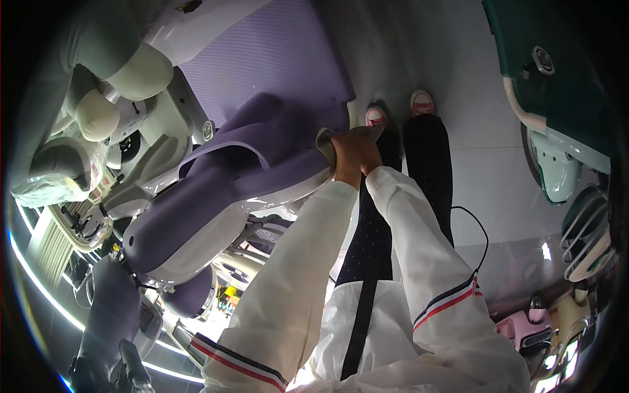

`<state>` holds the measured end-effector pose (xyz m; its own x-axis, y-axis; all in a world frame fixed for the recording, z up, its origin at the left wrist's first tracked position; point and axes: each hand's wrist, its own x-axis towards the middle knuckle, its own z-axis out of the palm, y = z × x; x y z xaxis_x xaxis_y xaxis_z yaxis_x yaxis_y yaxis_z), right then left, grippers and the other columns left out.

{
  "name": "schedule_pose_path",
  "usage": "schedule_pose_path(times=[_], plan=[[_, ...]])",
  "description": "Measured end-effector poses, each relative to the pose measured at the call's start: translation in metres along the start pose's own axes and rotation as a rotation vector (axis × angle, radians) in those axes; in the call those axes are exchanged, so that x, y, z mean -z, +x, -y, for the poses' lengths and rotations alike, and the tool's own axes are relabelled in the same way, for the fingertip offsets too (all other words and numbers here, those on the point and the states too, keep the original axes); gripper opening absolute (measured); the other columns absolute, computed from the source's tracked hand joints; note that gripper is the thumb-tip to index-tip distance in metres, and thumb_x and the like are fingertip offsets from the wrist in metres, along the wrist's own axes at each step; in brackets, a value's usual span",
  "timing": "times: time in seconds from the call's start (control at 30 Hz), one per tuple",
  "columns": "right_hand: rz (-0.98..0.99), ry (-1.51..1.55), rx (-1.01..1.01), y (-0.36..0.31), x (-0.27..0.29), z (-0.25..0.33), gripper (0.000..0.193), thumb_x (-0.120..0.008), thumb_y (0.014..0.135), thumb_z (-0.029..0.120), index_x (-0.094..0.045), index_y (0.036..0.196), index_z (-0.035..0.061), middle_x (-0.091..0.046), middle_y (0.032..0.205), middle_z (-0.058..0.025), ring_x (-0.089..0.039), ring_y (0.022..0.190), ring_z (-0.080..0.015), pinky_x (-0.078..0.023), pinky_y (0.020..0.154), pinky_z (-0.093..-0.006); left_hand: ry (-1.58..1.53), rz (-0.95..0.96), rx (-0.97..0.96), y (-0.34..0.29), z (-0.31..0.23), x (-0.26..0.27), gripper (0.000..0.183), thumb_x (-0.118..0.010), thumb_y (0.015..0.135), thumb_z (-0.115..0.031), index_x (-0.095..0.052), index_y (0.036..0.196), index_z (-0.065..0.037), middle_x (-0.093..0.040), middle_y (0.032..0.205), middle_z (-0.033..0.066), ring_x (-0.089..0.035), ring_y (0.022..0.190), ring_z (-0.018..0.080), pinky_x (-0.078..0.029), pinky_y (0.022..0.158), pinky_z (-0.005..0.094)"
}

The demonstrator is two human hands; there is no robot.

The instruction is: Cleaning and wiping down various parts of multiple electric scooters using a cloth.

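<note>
A purple and white motor scooter (190,209) fills the left side, with a broad ribbed purple surface (268,56) at its far end. At its right edge, my left hand (346,156) is closed on a grey-beige cloth (324,144). Close against it, my right hand (369,152) is also closed on the cloth, which sticks out past the fingers on both sides. Some of the cloth is hidden under my hands. The left part of it touches or nearly touches the purple side panel.
Pale green and cream scooters (141,72) crowd the far left. On the right stands a dark green scooter (557,85), with a pink one (524,327) lower down. My shoes (422,103) are on the grey tiled floor (481,177) between them. A black cable (486,229) loops by my right sleeve.
</note>
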<state>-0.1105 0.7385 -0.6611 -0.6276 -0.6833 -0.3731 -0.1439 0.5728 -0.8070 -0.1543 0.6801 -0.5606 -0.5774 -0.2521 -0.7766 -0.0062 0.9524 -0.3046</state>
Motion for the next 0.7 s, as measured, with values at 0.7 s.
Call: schedule_pose_path(times=[0.7], plan=[[-0.135, -0.153, 0.078, 0.006, 0.004, -0.039, 0.025, -0.05, 0.082, 0.02, -0.056, 0.102, 0.0073, -0.057, 0.101, -0.0136, -0.053, 0.1, -0.0288, -0.041, 0.087, -0.039, 0.17, -0.052, -0.202, 0.01, -0.039, -0.006, 0.028, -0.053, 0.079, -0.013, -0.058, 0.107, -0.01, -0.056, 0.102, 0.0045, -0.05, 0.105, 0.018, -0.039, 0.084, 0.0298]])
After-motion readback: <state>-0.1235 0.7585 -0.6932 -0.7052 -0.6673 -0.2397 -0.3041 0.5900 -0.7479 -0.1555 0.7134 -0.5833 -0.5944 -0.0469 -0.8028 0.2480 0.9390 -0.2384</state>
